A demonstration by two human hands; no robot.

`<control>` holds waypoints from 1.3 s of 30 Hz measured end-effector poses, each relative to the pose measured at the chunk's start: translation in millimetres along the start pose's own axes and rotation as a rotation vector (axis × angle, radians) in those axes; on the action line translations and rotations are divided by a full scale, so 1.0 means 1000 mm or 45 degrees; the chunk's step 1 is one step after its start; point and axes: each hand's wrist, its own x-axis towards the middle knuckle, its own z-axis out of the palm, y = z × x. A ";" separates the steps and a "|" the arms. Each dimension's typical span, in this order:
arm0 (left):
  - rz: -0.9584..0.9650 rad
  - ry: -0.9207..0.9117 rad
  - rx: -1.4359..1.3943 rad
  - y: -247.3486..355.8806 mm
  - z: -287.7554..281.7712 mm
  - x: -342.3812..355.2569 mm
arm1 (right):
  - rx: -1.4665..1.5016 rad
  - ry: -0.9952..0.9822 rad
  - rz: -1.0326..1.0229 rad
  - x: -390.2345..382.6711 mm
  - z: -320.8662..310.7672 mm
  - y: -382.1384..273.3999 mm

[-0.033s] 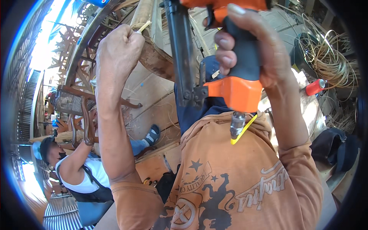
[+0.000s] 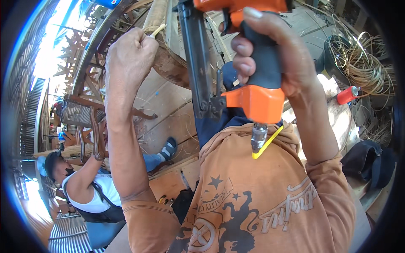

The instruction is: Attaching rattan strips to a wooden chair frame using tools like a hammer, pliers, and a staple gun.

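My left hand (image 2: 128, 57) is closed, gripping a pale narrow strip (image 2: 157, 29) against a curved wooden frame piece (image 2: 168, 67). My right hand (image 2: 291, 52) is wrapped round the black handle of an orange-and-black nail gun (image 2: 263, 103), held up over my lap with its long black magazine (image 2: 196, 59) on the left side, a short distance from my left hand. A metal fitting (image 2: 258, 135) hangs from the handle's base, alongside a yellow strip (image 2: 272, 141).
A co-worker (image 2: 88, 185) in a white top sits at lower left, beside a carved wooden chair (image 2: 95, 126). Coiled cane (image 2: 367, 67) in a dark tub, a red canister (image 2: 346, 96) and dark cloth (image 2: 363, 164) lie at right. Wooden planks (image 2: 168, 118) form the floor.
My right hand and the nail gun have shifted slightly to the left. My left hand is almost in the same place.
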 end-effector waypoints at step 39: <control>-0.107 -0.095 -0.090 0.001 0.002 0.006 | 0.316 -0.149 0.272 0.036 -0.019 0.019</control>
